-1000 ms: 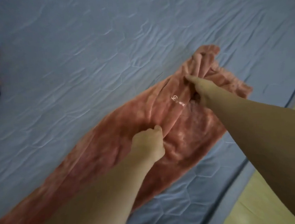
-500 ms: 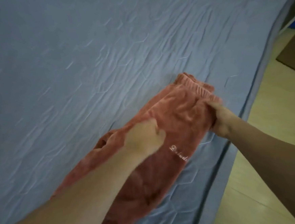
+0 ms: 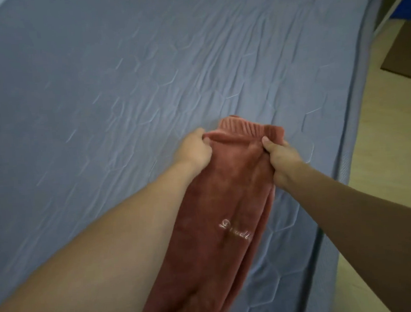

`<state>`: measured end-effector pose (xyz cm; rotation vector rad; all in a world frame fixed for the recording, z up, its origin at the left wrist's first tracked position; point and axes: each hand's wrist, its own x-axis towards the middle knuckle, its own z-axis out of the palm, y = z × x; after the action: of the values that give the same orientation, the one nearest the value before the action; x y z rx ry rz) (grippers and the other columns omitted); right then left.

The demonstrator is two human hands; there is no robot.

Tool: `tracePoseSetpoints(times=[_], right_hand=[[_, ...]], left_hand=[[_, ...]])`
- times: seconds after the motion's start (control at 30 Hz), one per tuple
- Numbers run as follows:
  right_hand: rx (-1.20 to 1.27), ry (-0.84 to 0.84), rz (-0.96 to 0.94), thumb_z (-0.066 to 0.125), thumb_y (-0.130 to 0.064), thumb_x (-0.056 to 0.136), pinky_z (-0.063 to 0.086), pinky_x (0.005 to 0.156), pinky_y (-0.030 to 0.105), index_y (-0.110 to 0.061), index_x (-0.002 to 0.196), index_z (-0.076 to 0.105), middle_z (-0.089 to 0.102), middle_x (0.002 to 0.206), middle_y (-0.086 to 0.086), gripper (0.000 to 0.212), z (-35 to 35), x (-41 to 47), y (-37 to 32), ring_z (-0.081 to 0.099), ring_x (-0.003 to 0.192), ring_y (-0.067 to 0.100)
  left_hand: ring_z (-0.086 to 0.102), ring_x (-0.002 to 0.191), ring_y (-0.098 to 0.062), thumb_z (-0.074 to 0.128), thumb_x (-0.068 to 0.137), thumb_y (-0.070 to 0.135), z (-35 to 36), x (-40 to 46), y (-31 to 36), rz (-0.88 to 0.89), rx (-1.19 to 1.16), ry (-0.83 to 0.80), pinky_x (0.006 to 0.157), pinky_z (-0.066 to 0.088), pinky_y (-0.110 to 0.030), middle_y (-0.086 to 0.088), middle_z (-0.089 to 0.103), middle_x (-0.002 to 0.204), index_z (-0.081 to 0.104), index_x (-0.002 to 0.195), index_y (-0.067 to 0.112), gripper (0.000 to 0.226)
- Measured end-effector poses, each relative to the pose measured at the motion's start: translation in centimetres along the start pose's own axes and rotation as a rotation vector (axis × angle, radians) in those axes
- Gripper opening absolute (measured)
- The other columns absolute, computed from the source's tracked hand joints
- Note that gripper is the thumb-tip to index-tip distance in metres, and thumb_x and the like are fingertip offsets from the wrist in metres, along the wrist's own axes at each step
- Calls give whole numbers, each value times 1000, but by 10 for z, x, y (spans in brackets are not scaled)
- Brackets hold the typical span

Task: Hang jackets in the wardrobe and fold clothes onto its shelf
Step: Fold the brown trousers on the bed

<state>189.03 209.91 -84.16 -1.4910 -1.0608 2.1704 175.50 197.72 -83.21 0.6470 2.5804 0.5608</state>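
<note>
Near the right edge of the bed, rust-red fleece trousers lie lengthwise on the wrinkled blue sheet, ribbed waistband farthest from the person. Left hand grips the waistband's left corner, its fingers curled round the cloth. Right hand pinches the right corner between thumb and curled fingers. Pale embroidered lettering shows midway down the fabric. Wooden floor runs beside the bed.

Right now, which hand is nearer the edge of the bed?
Right. The right hand grips the trousers on the side toward the bed edge; the left hand grips their other corner, farther in.
</note>
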Motion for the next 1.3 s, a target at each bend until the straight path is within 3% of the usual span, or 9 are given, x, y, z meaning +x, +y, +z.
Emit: tracePoseSetpoints(times=[0.1, 0.2, 0.3, 0.47, 0.63, 0.8, 1.0, 1.1, 1.3], right_hand=[[-2, 63, -81, 56, -12, 97, 58, 83, 42, -1, 124, 58, 68, 101, 14, 29, 0, 10, 4, 66, 86, 26], [-90, 117, -160, 55, -17, 98, 50, 99, 40, -5, 128, 56, 66, 117, 13, 33, -7, 16, 16, 64, 105, 25], [-195, 73, -227, 55, -21, 98, 48, 101, 36, -9, 130, 49, 64, 119, 7, 35, -20, 18, 25, 62, 108, 20], [-203, 127, -286, 61, -21, 94, 46, 93, 23, -12, 137, 38, 58, 118, -1, 50, -35, 30, 27, 59, 103, 11], [-263, 243, -346, 64, -29, 92, 40, 73, 10, -10, 117, 45, 52, 87, -14, 36, -30, 49, 40, 53, 76, 0], [-337, 274, -407, 69, -38, 86, 36, 60, -4, -19, 107, 41, 56, 84, -13, 40, -32, 47, 43, 54, 73, -6], [-400, 320, -415, 76, -29, 80, 31, 102, 20, -14, 111, 35, 35, 118, 7, 53, -3, -43, 95, 39, 110, 15], [-446, 268, -265, 73, -36, 82, 29, 96, 15, -15, 100, 45, 38, 113, -1, 39, -4, -105, 135, 41, 101, 9], [-355, 67, 191, 78, -44, 75, 40, 108, 39, -19, 113, 61, 41, 128, -6, 49, -10, -187, 189, 50, 118, 18]], left_hand=[[56, 111, -35, 43, 101, 27, -8, 10, 4, -68, -98, 125, 84, 38, -35, -18, 61, 118, 55, 109, 8, 23], [63, 107, -27, 41, 101, 43, -1, 15, 4, -213, -346, -208, 93, 45, -31, -11, 67, 115, 65, 111, 12, 41], [73, 72, -19, 39, 96, 58, 1, 20, 17, -376, -738, -496, 66, 57, -26, -6, 76, 85, 78, 83, 20, 56], [61, 114, -27, 48, 98, 48, 20, 50, 48, -120, -262, -198, 101, 45, -35, -13, 63, 128, 62, 124, 8, 49], [59, 105, -42, 34, 103, 29, 37, 52, 35, -34, -75, 218, 74, 38, -40, -24, 64, 110, 51, 110, 4, 31], [65, 81, -41, 34, 99, 50, 35, -11, -33, 279, 297, 212, 60, 35, -37, -20, 68, 89, 50, 107, 13, 41], [62, 90, -34, 33, 98, 56, -2, -73, -128, -4, 222, -89, 77, 49, -40, -13, 66, 91, 56, 87, 15, 48], [61, 87, -26, 37, 93, 65, -13, -95, -146, -48, 187, -198, 75, 46, -35, 1, 61, 86, 55, 86, 21, 48], [63, 99, -34, 36, 97, 58, -21, -127, -158, -53, 254, -146, 84, 51, -40, -15, 69, 102, 62, 98, 13, 52]])
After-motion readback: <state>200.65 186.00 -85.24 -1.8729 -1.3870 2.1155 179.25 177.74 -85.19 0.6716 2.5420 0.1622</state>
